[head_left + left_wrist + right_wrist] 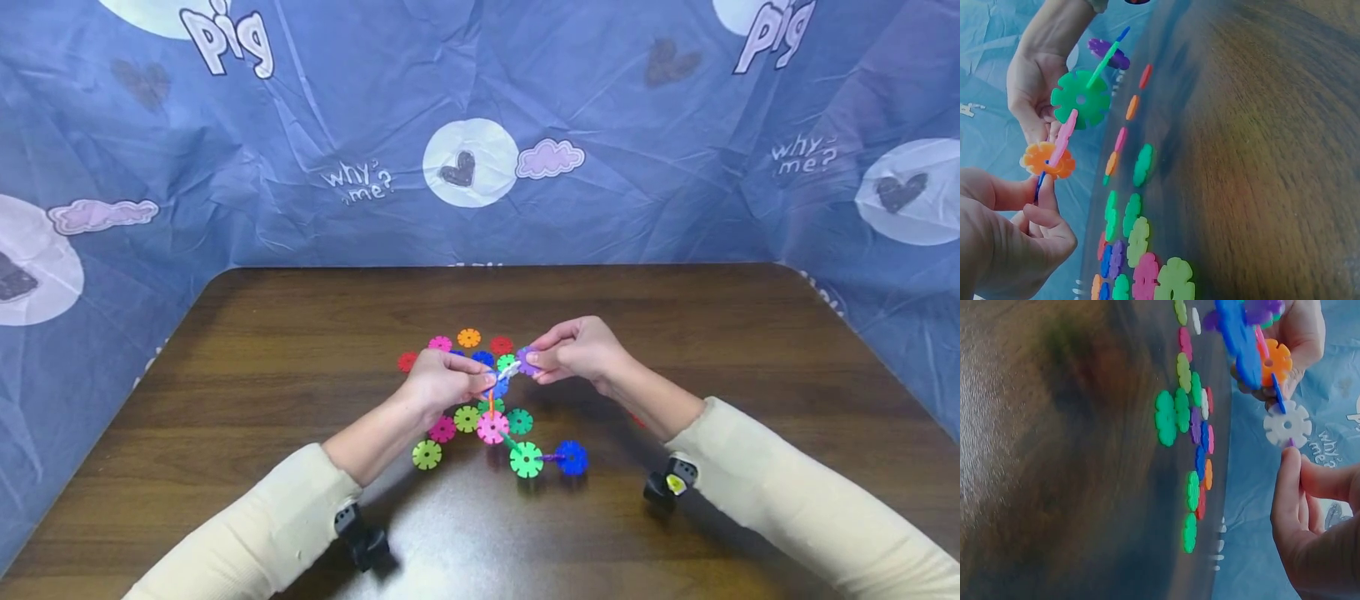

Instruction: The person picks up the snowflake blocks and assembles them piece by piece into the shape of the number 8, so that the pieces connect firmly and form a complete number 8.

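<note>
A chain of slotted plastic flower discs hangs between the two hands. My left hand (442, 382) pinches a blue disc (498, 386) of it between thumb and fingers. Joined to that disc is a white disc (1287, 424), with its slot meeting the edge of a purple disc (527, 360). My right hand (588, 350) pinches this purple disc by thumb and forefinger. Below the left hand the chain runs through an orange disc (1047, 160), a pink disc (492, 427) and a light green disc (526, 459) to a dark blue disc (572, 457) at its lower end.
Loose flower discs lie flat on the brown wooden table (300, 317) beneath and behind the hands, among them a yellow-green disc (427, 454), an orange disc (468, 337) and a red disc (501, 344). A blue printed cloth (465, 83) hangs behind the table.
</note>
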`<state>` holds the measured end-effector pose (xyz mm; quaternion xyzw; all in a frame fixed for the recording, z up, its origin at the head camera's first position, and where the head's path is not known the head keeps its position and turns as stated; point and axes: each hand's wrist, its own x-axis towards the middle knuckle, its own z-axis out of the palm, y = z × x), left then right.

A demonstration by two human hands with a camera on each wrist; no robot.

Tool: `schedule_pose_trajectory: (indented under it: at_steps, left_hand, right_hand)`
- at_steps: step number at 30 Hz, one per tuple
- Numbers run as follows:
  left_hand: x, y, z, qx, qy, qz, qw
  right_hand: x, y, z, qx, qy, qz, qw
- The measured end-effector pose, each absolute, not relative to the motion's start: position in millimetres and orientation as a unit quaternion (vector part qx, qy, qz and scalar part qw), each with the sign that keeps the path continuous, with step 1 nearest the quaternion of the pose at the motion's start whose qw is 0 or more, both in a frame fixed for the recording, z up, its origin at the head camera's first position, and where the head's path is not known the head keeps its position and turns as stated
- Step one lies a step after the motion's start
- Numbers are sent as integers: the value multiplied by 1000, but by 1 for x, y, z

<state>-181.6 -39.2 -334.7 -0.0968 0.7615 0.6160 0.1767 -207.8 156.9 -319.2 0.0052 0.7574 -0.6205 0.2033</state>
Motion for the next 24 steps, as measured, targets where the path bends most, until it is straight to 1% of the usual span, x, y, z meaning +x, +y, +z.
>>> schedule_pose_trajectory:
  at_steps: [6, 9, 16, 24]
  left_hand:
    - [-177, -37, -336, -88, 770, 607, 175]
    - [-175, -36, -336, -92, 773, 606, 166]
    - [-176, -33, -333, -122, 759, 624, 138]
    - [-173, -31, -332, -125, 780, 602, 115]
  right_hand:
    - [-209, 157, -315, -12, 784, -585, 209]
    - [-208, 157, -315, -16, 780, -589, 213]
    - [-202, 151, -316, 9, 756, -626, 192]
    - [-197, 148, -314, 3, 766, -616, 183]
